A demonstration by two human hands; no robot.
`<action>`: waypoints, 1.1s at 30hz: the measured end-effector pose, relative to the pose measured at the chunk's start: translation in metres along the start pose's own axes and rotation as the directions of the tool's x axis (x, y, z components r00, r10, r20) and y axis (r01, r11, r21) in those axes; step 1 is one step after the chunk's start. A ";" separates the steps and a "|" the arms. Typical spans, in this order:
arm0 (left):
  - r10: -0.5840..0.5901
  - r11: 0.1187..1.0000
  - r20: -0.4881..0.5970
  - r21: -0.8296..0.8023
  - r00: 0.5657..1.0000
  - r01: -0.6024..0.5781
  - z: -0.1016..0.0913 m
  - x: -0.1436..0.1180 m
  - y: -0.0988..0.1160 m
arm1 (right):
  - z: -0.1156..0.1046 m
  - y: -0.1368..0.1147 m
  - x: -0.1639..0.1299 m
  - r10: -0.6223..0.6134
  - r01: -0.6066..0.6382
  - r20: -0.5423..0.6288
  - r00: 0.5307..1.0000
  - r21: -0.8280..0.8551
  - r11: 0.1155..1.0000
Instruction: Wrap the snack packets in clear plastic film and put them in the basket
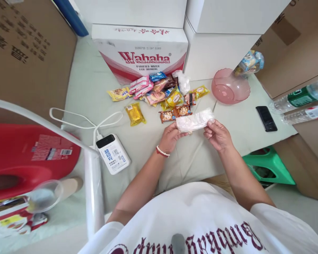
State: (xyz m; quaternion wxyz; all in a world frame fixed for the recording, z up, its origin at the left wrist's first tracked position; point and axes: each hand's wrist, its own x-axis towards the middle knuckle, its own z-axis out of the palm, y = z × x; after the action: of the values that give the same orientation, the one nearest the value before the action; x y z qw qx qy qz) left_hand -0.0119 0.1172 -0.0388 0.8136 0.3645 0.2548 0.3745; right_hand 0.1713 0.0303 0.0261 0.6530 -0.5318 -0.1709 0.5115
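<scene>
Both hands grip a clear plastic wrapper (pixel 194 120) at centre frame, the left hand (pixel 171 135) pinching its left end and the right hand (pixel 217 134) its right end, above a pale green cloth-covered table (pixel 90 88). Just above lies a heap of snack packets (pixel 159 97) before a carton (pixel 140 51) printed "Wahaha Purified Water for Drinking". A pink bowl (pixel 230 87) sits upper right, stacked cardboard boxes (pixel 29 53) around.
</scene>
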 end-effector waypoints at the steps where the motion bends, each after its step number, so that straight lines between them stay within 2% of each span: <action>1: 0.098 0.995 -0.069 0.042 0.993 -0.095 0.001 -0.002 0.001 | 0.001 0.000 -0.002 -0.006 0.006 -0.004 1.000 0.012 1.000; 2: 0.227 0.970 -0.140 0.122 0.964 -0.211 0.003 -0.004 0.002 | 0.001 0.000 -0.003 -0.016 0.016 -0.003 1.000 0.007 1.000; 3: 0.362 0.918 -0.181 0.239 0.914 -0.316 0.006 -0.007 0.004 | 0.001 0.000 -0.005 -0.027 0.027 0.003 1.000 -0.014 1.000; 4: 0.474 0.842 -0.172 0.375 0.864 -0.387 0.009 -0.010 0.006 | 0.000 -0.001 -0.006 -0.034 0.035 0.014 0.999 -0.049 0.998; 5: 0.540 0.755 -0.120 0.507 0.833 -0.416 0.014 -0.013 0.008 | -0.001 -0.002 -0.007 -0.034 0.037 0.030 0.999 -0.093 0.995; 6: 0.554 0.669 -0.045 0.618 0.831 -0.413 0.019 -0.016 0.010 | -0.003 -0.002 -0.008 -0.025 0.032 0.049 0.998 -0.139 0.990; 8: 0.464 0.566 0.095 0.734 0.881 -0.377 0.029 -0.018 0.009 | -0.006 -0.005 -0.008 0.011 0.007 0.083 0.997 -0.216 0.976; 10: 0.351 0.607 0.112 0.729 0.929 -0.317 0.034 -0.016 0.003 | -0.011 -0.006 -0.006 0.032 -0.010 0.090 0.995 -0.243 0.970; 11: 0.313 0.668 0.070 0.692 0.947 -0.272 0.035 -0.015 -0.001 | -0.014 -0.007 -0.005 0.036 -0.015 0.084 0.996 -0.238 0.971; 13: 0.266 0.808 -0.093 0.564 0.960 -0.169 0.030 -0.010 -0.006 | -0.021 -0.005 -0.001 0.038 -0.024 0.060 0.997 -0.213 0.977; 16: 0.198 0.954 -0.374 0.286 0.906 -0.090 0.020 -0.006 -0.004 | -0.036 0.001 0.000 0.040 -0.039 0.005 0.999 -0.176 0.984; 19: 0.071 0.997 -0.497 0.020 0.865 -0.071 0.014 -0.008 0.004 | -0.057 0.007 -0.010 0.088 -0.091 -0.025 0.996 -0.261 0.961; 21: 0.010 0.995 -0.509 -0.078 0.861 -0.058 0.016 -0.013 0.008 | -0.071 0.005 -0.021 0.085 -0.075 -0.002 0.996 -0.497 0.865; 22: 0.002 0.994 -0.509 -0.095 0.861 -0.058 0.018 -0.017 0.008 | -0.076 0.001 -0.027 0.012 -0.009 0.001 1.000 -0.632 0.775; 23: 0.006 0.994 -0.504 -0.093 0.864 -0.062 0.022 -0.020 0.008 | -0.079 -0.005 -0.031 -0.112 0.082 0.010 0.994 -0.745 0.662; 25: 0.042 0.996 -0.481 -0.046 0.876 -0.073 0.029 -0.027 0.006 | -0.074 -0.017 -0.035 -0.377 0.268 0.091 0.922 -0.852 0.450; 26: 0.065 0.997 -0.461 -0.007 0.885 -0.077 0.033 -0.030 0.004 | -0.066 -0.021 -0.035 -0.438 0.351 0.160 0.885 -0.847 0.399; 27: 0.087 0.996 -0.434 0.038 0.897 -0.079 0.038 -0.033 0.003 | -0.056 -0.023 -0.033 -0.434 0.422 0.239 0.869 -0.815 0.398; 28: 0.106 0.993 -0.404 0.085 0.909 -0.078 0.042 -0.035 0.002 | -0.043 -0.022 -0.030 -0.381 0.473 0.319 0.868 -0.763 0.440; 30: 0.130 0.982 -0.348 0.173 0.929 -0.073 0.048 -0.039 0.001 | -0.016 -0.012 -0.019 -0.242 0.480 0.424 0.873 -0.653 0.585; 31: 0.139 0.975 -0.332 0.208 0.933 -0.072 0.050 -0.041 0.001 | -0.005 -0.006 -0.013 -0.196 0.442 0.429 0.882 -0.609 0.658; 33: 0.151 0.971 -0.351 0.226 0.924 -0.073 0.050 -0.045 0.003 | 0.011 0.007 -0.001 -0.159 0.335 0.354 0.922 -0.523 0.784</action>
State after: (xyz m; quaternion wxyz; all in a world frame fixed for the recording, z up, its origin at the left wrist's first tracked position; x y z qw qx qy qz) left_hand -0.0050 0.0625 0.0002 0.6862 0.3858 0.4184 0.4530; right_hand 0.1594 0.0342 0.0247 0.4917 -0.5950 -0.4797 0.4173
